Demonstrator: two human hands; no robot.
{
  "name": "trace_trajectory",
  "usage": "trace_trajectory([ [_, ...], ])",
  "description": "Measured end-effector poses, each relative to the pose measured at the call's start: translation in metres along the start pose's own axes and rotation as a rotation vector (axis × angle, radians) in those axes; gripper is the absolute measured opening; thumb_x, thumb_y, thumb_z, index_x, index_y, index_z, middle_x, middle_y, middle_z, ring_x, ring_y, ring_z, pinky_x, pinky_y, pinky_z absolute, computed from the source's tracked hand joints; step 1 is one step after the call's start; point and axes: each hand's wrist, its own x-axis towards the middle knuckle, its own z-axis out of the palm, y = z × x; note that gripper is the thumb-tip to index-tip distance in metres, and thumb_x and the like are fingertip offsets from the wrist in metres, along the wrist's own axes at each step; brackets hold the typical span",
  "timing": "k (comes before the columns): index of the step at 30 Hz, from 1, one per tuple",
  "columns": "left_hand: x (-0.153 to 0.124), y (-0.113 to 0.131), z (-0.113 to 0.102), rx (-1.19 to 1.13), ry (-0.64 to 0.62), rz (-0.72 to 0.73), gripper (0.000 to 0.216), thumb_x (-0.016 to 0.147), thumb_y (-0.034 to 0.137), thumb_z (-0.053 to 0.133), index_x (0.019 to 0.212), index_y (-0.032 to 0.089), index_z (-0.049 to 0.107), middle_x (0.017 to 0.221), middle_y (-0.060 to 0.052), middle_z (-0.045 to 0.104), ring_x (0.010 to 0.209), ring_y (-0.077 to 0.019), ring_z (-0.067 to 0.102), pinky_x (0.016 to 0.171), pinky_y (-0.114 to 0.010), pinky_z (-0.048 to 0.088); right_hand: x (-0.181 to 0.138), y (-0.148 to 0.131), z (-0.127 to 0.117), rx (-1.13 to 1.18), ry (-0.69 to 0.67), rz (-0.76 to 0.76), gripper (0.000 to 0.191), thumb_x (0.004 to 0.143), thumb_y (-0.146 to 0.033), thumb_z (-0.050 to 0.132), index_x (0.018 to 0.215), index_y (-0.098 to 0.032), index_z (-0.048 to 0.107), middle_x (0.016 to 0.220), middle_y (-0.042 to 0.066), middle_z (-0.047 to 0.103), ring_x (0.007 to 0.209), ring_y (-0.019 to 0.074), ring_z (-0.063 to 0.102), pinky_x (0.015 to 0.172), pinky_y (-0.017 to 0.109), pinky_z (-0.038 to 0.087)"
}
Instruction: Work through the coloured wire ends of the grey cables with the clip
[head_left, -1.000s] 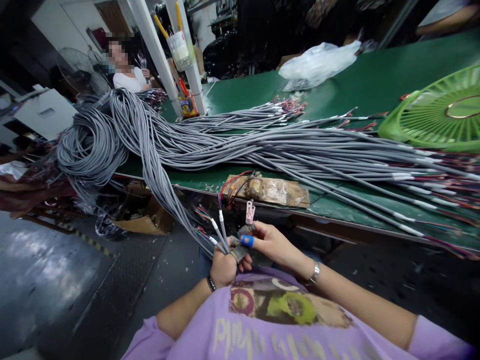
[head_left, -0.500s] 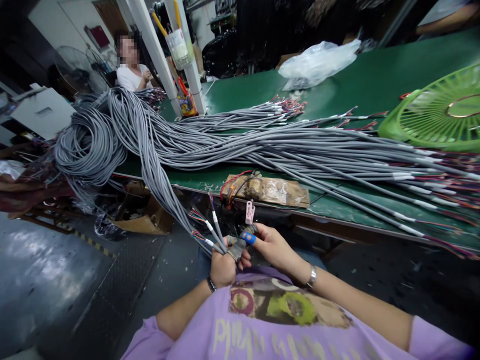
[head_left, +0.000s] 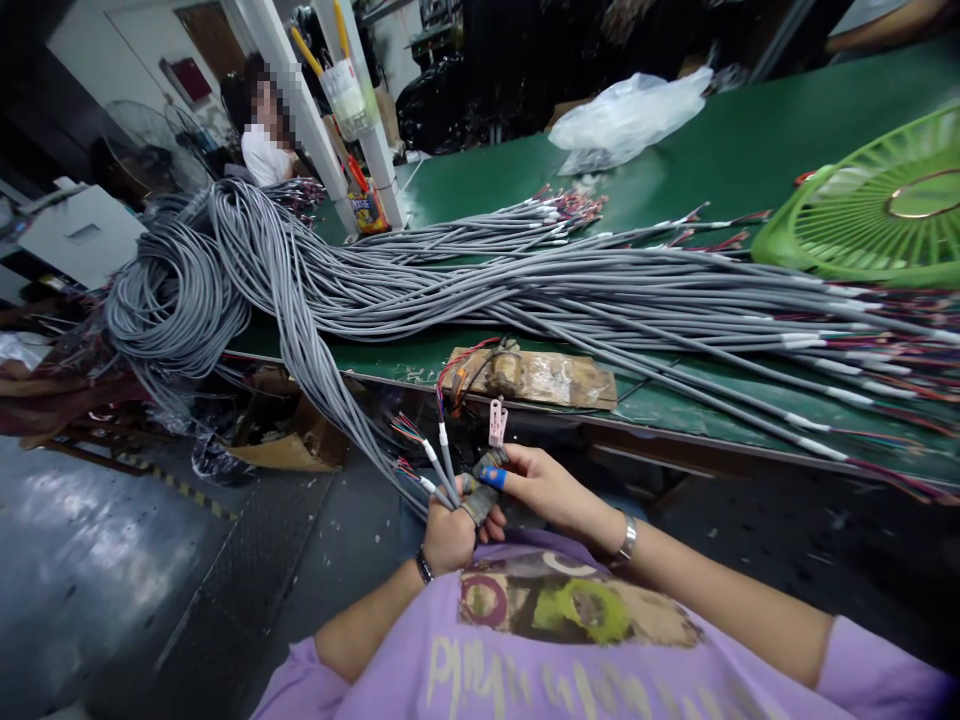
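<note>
My left hand (head_left: 448, 533) is closed round several grey cable ends (head_left: 439, 462) whose stripped coloured wires fan upward. My right hand (head_left: 541, 485), with taped fingertips and a blue band on one finger, pinches at the same cable ends just to the right of the left hand. A small pink clip-like part (head_left: 496, 421) stands just above my right fingers. The held cables run up and left into a large heap of grey cables (head_left: 480, 290) lying across the green table (head_left: 720, 160).
A brown taped block with red wires (head_left: 536, 375) sits at the table's near edge. A green plastic fan grille (head_left: 877, 205) lies at right, a clear plastic bag (head_left: 630, 115) at the back. Another person in white (head_left: 266, 150) sits far left behind a white post (head_left: 296, 95).
The view has drifted slightly; my hands stay together on the cable ends, the fanned wires shifting a little. The person at the back has moved slightly.
</note>
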Motion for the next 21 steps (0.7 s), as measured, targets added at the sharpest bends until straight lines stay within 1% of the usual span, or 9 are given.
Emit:
trace_trajectory([
  [3,0.001,0.000,0.001,-0.002,-0.004,0.015,0.036,0.070,0.048,0.068,0.062,0.016,0.054,0.046,0.000,0.060,0.033,-0.0089,0.051,0.032,-0.017,0.031,-0.001,0.002,0.002,0.026,0.010,0.002,0.032,0.078,-0.050,0.058,0.075,-0.021,0.045,0.047,-0.004,0.058,0.044,0.0151,0.058,0.048,0.028,0.044],
  [7,0.002,0.000,0.003,-0.037,0.057,0.032,0.038,0.070,0.050,0.068,0.063,0.015,0.055,0.047,0.000,0.060,0.034,-0.0085,0.051,0.032,-0.017,0.030,-0.001,0.005,0.007,0.027,0.116,-0.014,0.035,0.077,-0.054,0.057,0.077,-0.022,0.041,0.045,-0.006,0.055,0.041,0.0139,0.056,0.044,0.026,0.039],
  [9,0.003,-0.001,0.004,-0.058,0.079,0.039,0.038,0.069,0.050,0.069,0.064,0.016,0.054,0.047,0.001,0.059,0.033,-0.0084,0.051,0.032,-0.017,0.030,-0.001,0.006,0.008,0.020,0.146,-0.021,0.035,0.078,-0.054,0.055,0.078,-0.022,0.040,0.044,-0.007,0.054,0.040,0.0137,0.055,0.043,0.025,0.036],
  [13,0.003,0.001,0.004,-0.088,0.098,0.076,0.037,0.070,0.049,0.069,0.066,0.016,0.053,0.045,0.002,0.057,0.033,-0.0079,0.049,0.032,-0.016,0.029,0.000,0.006,0.004,-0.041,0.152,-0.018,0.033,0.079,-0.053,0.055,0.079,-0.022,0.044,0.048,-0.005,0.057,0.044,0.0132,0.055,0.044,0.025,0.035],
  [16,0.002,0.002,0.003,-0.105,0.125,0.117,0.037,0.071,0.050,0.068,0.066,0.017,0.052,0.047,0.002,0.057,0.034,-0.0075,0.049,0.033,-0.016,0.028,0.000,0.007,-0.001,-0.099,0.191,-0.008,0.034,0.075,-0.051,0.061,0.078,-0.020,0.049,0.055,-0.002,0.059,0.048,0.0115,0.052,0.047,0.025,0.035],
  [21,0.001,0.003,0.004,-0.104,0.176,0.106,0.037,0.068,0.049,0.070,0.069,0.016,0.053,0.049,0.003,0.058,0.034,-0.0067,0.049,0.032,-0.016,0.028,-0.001,0.011,-0.004,-0.089,0.218,-0.024,0.034,0.070,-0.050,0.066,0.074,-0.018,0.052,0.056,-0.001,0.059,0.051,0.0113,0.051,0.048,0.024,0.034],
])
